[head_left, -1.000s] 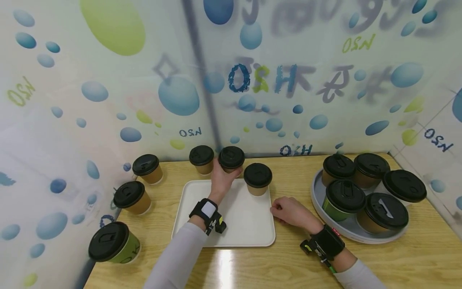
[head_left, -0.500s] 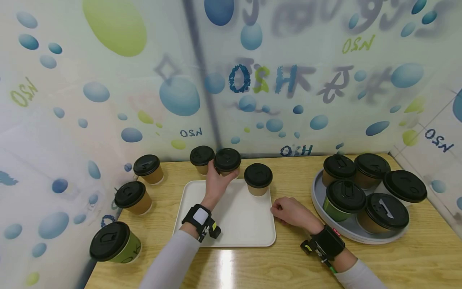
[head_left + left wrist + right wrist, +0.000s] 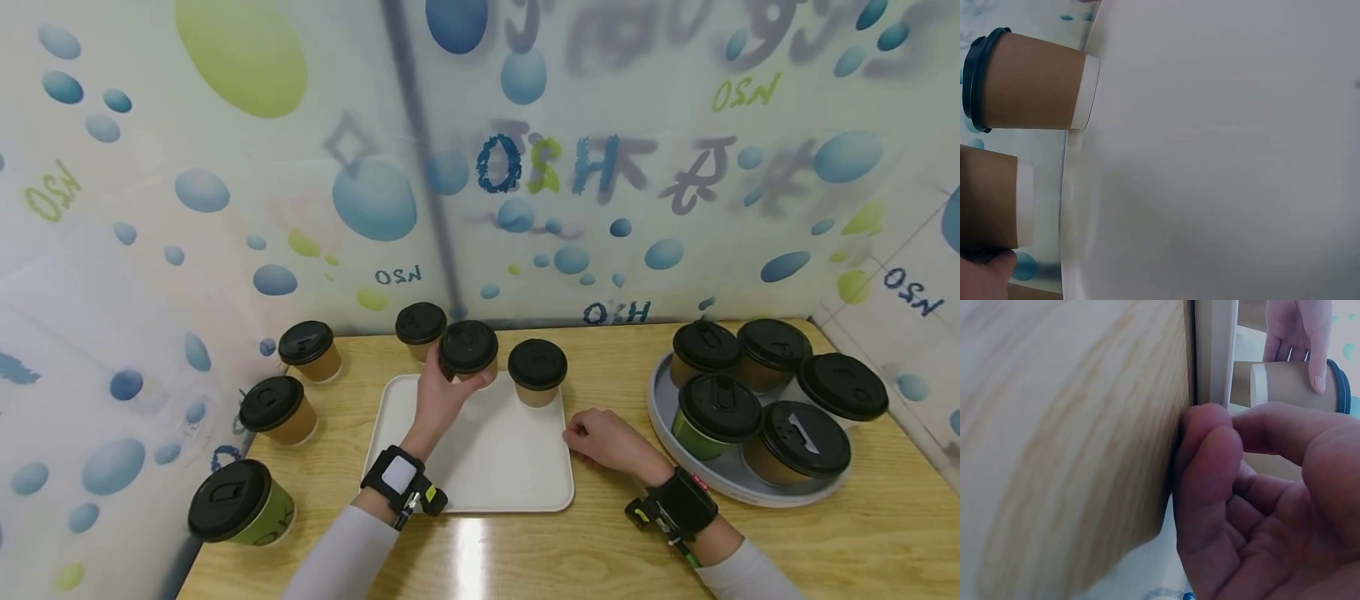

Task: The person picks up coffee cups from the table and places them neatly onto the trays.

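Note:
My left hand (image 3: 435, 408) grips a brown paper coffee cup (image 3: 468, 348) with a black lid, held upright over the back edge of the white tray (image 3: 502, 467). In the left wrist view, part of this held cup (image 3: 988, 200) shows with the thumb against it. A second brown cup (image 3: 536, 371) stands on the tray's back right corner. My right hand (image 3: 611, 442) rests beside the tray's right edge, fingers loosely curled. The right wrist view puts those fingertips (image 3: 1219, 456) right at the tray's rim (image 3: 1219, 350), with nothing else among them.
Another brown cup (image 3: 420, 329) stands behind the tray. Along the left, two brown cups and a green cup (image 3: 258, 512) form a row. At right, a round grey tray (image 3: 750, 492) bears several lidded cups. A patterned white wall (image 3: 600, 250) closes off the back.
My left hand has brought its cup from behind the tray forward and slightly left, over the tray's back edge. The right hand stays where it was.

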Tool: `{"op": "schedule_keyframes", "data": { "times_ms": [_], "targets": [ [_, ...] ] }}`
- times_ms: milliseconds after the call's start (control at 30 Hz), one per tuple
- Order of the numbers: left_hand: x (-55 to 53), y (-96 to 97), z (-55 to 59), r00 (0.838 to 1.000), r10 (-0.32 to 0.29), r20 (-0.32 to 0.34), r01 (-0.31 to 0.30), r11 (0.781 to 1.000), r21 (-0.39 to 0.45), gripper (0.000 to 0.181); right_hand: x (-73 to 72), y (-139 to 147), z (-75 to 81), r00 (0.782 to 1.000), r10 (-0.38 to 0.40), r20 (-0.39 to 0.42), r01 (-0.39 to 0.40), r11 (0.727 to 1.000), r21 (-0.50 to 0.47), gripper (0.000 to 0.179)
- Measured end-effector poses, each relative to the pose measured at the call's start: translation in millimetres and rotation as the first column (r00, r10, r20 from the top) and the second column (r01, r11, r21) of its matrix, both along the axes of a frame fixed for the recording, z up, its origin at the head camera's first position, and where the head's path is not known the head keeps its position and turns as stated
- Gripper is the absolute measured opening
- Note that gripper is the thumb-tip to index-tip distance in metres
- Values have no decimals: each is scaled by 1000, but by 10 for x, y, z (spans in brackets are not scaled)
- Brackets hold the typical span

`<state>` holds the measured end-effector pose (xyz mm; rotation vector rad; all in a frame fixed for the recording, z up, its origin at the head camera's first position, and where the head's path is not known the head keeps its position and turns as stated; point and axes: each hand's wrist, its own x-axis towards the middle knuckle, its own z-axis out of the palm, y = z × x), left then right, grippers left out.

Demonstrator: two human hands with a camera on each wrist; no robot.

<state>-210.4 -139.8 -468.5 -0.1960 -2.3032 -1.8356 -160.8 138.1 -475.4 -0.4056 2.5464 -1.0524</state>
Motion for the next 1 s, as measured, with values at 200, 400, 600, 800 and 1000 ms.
{"op": "schedule_keyframes", "data": {
  "times_ms": [200, 400, 600, 800, 1000],
  "targets": [
    [117, -59, 26, 997, -33, 68, 37, 998, -57, 82, 1, 3, 9, 1000, 5, -2, -5, 1000, -8, 27],
    [175, -87, 72, 989, -48, 137, 67, 988, -140, 83, 1, 2, 10, 1000, 3, 7, -3, 1000, -6, 27],
    [182, -90, 84, 983, -80, 164, 111, 976, -189, 90, 0, -3, -9, 1000, -4, 14, 4, 1000, -2, 27],
    [168, -98, 86, 983, -99, 158, 133, 966, -221, 91, -7, -12, -35, 999, -24, 31, 24, 1000, 3, 26],
    [126, -90, 69, 977, -142, 159, 179, 951, -252, 90, -12, -11, -34, 999, -34, 29, 34, 999, 3, 26]
  ]
}}
